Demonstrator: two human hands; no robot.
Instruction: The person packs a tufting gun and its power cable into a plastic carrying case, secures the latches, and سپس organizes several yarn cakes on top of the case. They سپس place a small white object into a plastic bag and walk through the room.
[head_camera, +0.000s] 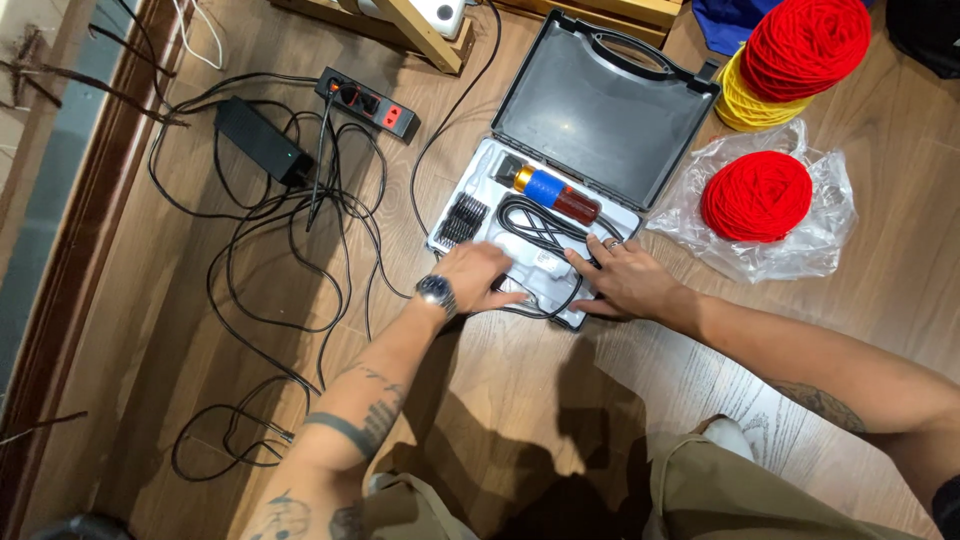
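Both hands rest flat with fingers released in the open grey case (600, 110), left hand (475, 275) at 9 o'clock of the right hand (625, 280), coiled black cord (540, 228) at 12.

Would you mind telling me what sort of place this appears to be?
Probably a home craft or hobby room, with work done on the wooden floor. Balls of red yarn lie beside an open grey tool case, and a power strip trails tangled cables.

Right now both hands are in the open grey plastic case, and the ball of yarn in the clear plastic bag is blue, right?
Not quite. The head view shows both hands in the open grey plastic case, but the ball of yarn in the clear plastic bag is red.
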